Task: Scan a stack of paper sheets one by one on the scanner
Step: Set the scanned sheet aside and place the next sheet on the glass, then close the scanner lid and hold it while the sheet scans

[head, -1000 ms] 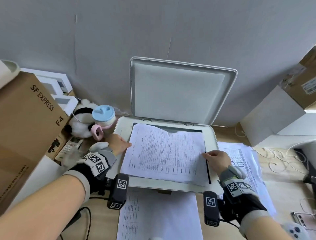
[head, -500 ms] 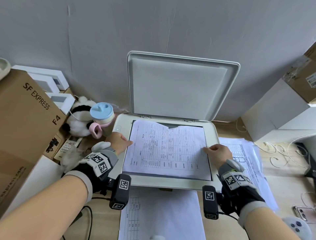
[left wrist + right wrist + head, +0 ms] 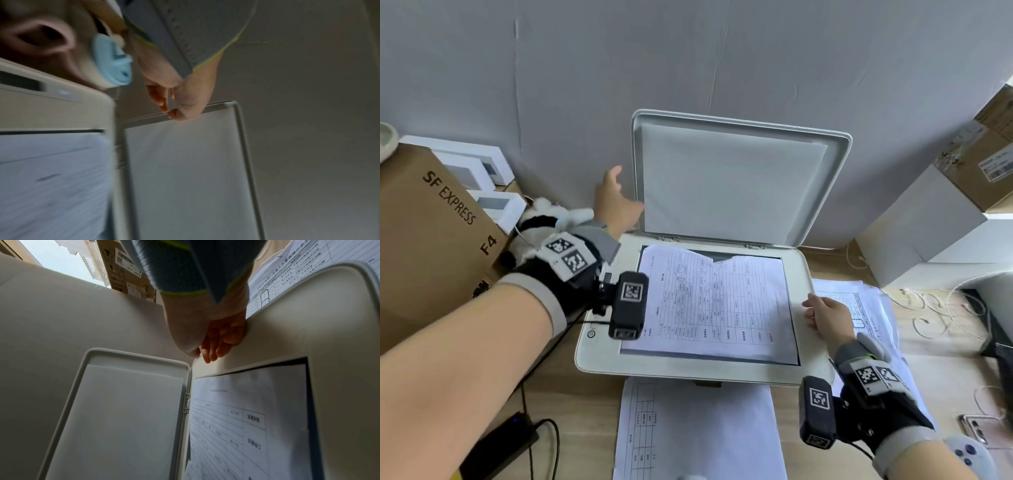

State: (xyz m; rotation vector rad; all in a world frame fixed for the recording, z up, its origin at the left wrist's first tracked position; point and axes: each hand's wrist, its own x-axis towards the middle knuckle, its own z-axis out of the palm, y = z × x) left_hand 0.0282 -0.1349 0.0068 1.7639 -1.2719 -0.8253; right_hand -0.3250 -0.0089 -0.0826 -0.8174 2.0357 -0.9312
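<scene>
The white hinged scanner lid (image 3: pixel 736 181) should be lowered gently by the open left hand (image 3: pixel 616 202); the printed paper sheet (image 3: pixel 715 305) lies loose, the right hand (image 3: pixel 828 317), fingers relaxed, resting beside it.

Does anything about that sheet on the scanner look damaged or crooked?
Yes. The sheet on the scanner has a torn, notched far edge near the hinge, so dark glass shows there. It also lies slightly askew, with dark glass showing along its right side. The lid stands open.
</scene>
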